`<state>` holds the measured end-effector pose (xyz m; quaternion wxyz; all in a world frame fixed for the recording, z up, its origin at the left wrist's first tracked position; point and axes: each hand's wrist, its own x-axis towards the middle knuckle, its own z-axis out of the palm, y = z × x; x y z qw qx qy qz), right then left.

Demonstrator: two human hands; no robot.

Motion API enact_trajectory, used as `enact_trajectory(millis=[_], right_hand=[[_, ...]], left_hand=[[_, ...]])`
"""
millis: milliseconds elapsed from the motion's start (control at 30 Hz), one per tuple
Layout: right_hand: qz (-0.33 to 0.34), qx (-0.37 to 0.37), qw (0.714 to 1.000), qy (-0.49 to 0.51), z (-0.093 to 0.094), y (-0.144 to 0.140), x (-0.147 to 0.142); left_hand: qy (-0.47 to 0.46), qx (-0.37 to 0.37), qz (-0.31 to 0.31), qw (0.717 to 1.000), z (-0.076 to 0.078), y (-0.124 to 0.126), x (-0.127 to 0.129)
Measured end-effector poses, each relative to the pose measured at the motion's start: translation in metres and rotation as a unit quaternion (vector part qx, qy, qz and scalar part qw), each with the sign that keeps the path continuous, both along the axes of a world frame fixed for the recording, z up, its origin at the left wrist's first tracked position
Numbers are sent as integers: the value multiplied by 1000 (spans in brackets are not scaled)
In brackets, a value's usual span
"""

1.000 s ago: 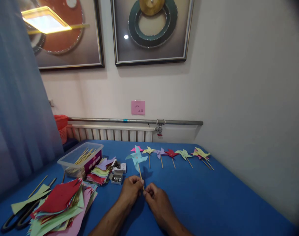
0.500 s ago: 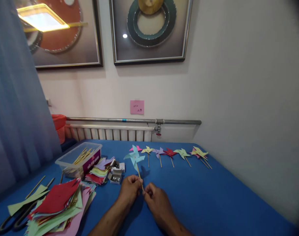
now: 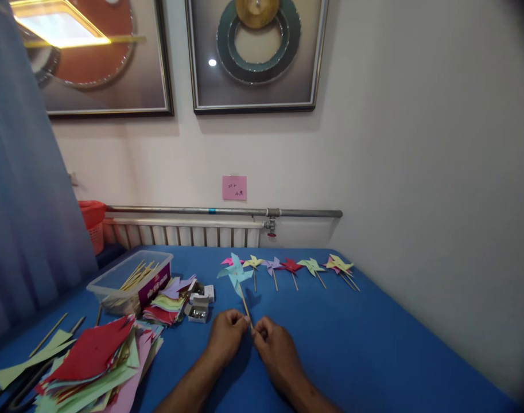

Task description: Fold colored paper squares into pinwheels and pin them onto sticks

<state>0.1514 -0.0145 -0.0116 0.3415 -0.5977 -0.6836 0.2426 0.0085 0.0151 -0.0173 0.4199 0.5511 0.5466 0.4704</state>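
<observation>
Left hand (image 3: 227, 335) and right hand (image 3: 279, 347) pinch the stick (image 3: 244, 300) of the blue pinwheel (image 3: 236, 274). A light, low grip, blades (image 3: 245, 275) toward the far edge of the table (image 3: 352, 344), avoids bending.

Up on the pale wall (image 3: 416, 172) hang two framed pictures (image 3: 255, 92), the left-hand one catching a bright reflection (image 3: 57, 27). Below them is a pink note (image 3: 235, 188) (handwritten, from where I stand), then a grey pipe (image 3: 175, 210) above a white radiator (image 3: 197, 236). Off left, a red basket (image 3: 92, 218) sits beside a blue curtain (image 3: 24, 189).
</observation>
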Motion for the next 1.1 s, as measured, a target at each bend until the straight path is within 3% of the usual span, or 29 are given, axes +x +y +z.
enact_trajectory(millis=[133,367,433,667,800,900,1100], right_hand=[[-22,1,1000,9,-2,0,2],[-19,-4,1000,-1,3,7,9],[-15,-10,1000,-18,10,16,25],[-194,-24,968,-158,42,59,146],[-268,-58,936,-220,48,70,200],[-282,-71,923,-252,46,73,215],[-287,-83,909,-289,39,78,217]], left_hand=[[150,79,4,986,-2,-3,-3],[279,83,-33,956,0,-9,-4],[287,77,-36,954,1,-10,-4],[305,73,-33,949,-3,-10,-2],[328,63,-42,941,-2,-10,-1],[335,64,-47,939,-2,-10,-1],[350,69,-52,933,-9,-8,-2]])
